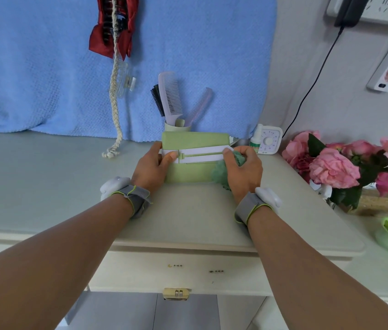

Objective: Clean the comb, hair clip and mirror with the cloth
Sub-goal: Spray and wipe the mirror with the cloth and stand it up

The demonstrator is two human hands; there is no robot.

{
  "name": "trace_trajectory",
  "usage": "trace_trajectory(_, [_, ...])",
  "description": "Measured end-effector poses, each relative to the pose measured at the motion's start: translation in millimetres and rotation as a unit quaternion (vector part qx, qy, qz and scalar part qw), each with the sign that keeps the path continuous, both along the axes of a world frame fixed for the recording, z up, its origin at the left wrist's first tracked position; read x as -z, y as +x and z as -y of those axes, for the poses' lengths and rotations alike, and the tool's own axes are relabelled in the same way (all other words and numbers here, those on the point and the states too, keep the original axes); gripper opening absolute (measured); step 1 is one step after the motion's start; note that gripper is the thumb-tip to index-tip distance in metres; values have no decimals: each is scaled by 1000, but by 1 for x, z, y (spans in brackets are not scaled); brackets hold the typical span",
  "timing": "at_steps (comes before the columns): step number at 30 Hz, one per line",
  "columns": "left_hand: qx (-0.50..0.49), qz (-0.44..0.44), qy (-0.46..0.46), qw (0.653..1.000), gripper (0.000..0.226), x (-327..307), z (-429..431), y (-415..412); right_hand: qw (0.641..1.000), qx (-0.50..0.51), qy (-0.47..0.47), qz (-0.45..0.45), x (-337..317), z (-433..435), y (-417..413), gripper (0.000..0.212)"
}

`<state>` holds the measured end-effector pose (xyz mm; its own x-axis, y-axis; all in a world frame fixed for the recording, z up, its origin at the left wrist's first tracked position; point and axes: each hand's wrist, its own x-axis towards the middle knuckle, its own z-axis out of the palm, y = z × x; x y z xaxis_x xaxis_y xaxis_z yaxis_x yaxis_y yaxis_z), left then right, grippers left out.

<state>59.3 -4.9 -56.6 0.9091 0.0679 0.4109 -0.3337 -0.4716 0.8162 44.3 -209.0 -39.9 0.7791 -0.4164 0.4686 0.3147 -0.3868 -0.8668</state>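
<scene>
The left grip (151, 167) is curling round the left edge of the green mirror (194, 139), seemingly folded shut on the desk (45, 175) before the comb (170, 96), while the right grip (244, 170) is bunching the cloth (220, 173) against its right edge, risking a slip under uneven pressure.

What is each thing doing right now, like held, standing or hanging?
Green rectangular mirror case: glass not showing, left hand grips its left edge.
Crumpled green cloth: bunched in right hand, pressed on the case's right end.
Lilac plastic wide comb: upright in pale cup.
Red bow hair clip: hanging on braided cord.
Clear plastic hair clip: clamped on that cord.
Black charger: plugged into white power strip.
</scene>
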Motion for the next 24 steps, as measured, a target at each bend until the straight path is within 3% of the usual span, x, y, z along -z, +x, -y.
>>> trace_trajectory(3, [-44, 15, 26, 999, 81, -1, 6, -2, 1000, 0, -8, 26, 0, 1, 0, 18])
trace_trajectory(5, [-82, 98, 68, 989, 91, -1, 5, -4, 999, -8, -11, 42, 0, 1, 0, 15])
trace_trajectory(8, [-68, 211, 144, 964, 78, -6, 7, -7, 997, -20, -27, 73, -1, -1, -2, 14])
trace_trajectory(12, [-10, 218, 231, 948, 62, -13, 23, -5, 992, -38, -64, 101, 0, -4, -5, 14])
trace_trajectory(15, [-14, 206, 246, 947, 42, -13, 30, 1, 992, -55, -54, 101, 1, -1, -2, 15])
trace_trajectory(18, [-27, 193, 224, 955, 33, -9, 30, 2, 993, -80, 28, 80, -3, -3, -6, 21])
trace_trajectory(21, [-29, 180, 206, 961, 33, -7, 29, 4, 971, -70, 227, 15, -9, 1, 1, 43])
trace_trajectory(23, [-25, 179, 208, 961, 33, -6, 30, 4, 937, -171, 300, -43, -5, 0, 8, 73])
trace_trajectory(24, [-21, 177, 209, 962, 31, -7, 30, 4, 934, -232, 265, -58, -1, -3, 11, 81])
